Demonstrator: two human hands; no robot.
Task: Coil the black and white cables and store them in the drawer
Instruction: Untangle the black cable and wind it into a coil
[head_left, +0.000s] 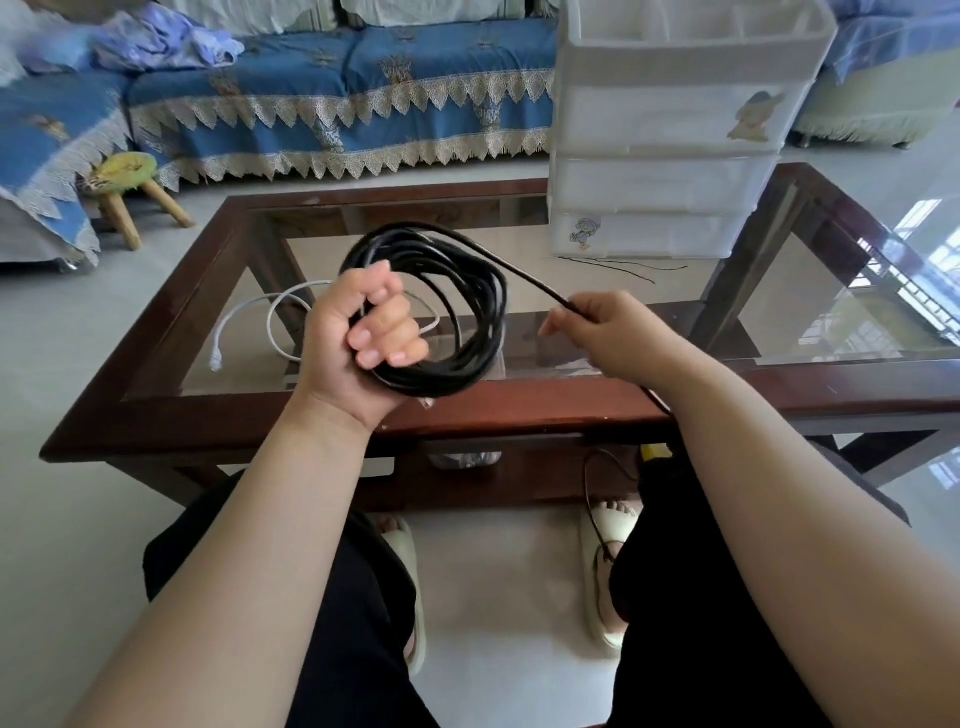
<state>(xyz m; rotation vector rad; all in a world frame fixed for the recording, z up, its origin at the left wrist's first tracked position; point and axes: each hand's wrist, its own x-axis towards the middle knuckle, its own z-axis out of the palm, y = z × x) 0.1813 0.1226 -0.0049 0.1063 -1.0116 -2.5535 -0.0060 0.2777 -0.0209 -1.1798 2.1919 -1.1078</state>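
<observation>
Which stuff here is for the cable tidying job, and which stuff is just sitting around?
For the job:
black cable, coiled in the left hand, loose strand fed by the right hand
white cable, lying on the glass table
white drawer unit

Just sitting around:
small stool
blue sofa
thin black string by the drawers

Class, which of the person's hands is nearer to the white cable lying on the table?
Left. The left hand sits just beside the white cable; the right hand is across the black cable.
</observation>
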